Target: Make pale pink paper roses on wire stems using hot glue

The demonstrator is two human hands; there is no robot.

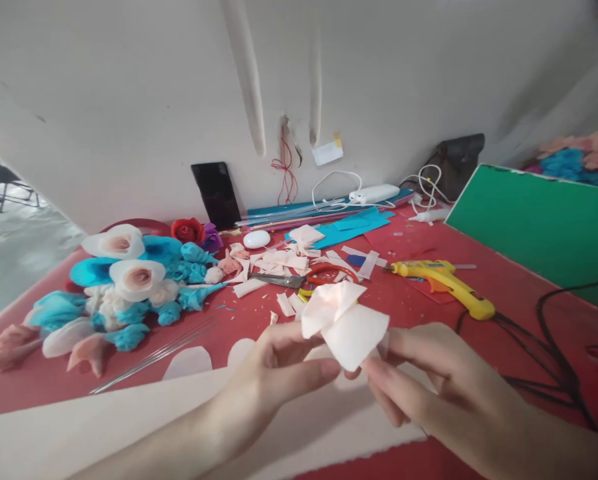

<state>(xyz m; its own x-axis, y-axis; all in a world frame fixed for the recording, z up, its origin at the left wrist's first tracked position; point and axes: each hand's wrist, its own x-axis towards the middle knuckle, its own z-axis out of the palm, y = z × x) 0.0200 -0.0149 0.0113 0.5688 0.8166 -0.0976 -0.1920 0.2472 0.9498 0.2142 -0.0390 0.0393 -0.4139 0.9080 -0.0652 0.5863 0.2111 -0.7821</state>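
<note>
A pale pink paper flower [351, 327] with a few broad petals is held up between my two hands, above the table's near part. My left hand [289, 373] pinches it from the left, thumb below the petals and fingers behind. From the right, the thumb and fingers of my right hand [423, 373] close on a petal's lower edge. The base of the flower is hidden by petals and fingers. Beneath lies a long sheet of pale paper [143, 433]; cut pale petals [189, 362] rest along its far edge. Just beyond the flower are orange-handled scissors [283, 280].
Finished blue, white and pink paper flowers [139, 277] crowd the left, beside thin wires [149, 357]. A yellow glue gun [443, 280] with a black cable [553, 347] lies right, near a green board [539, 233]. Paper scraps [279, 260], a white mouse-shaped object [257, 239] and a phone [216, 195] stand further back.
</note>
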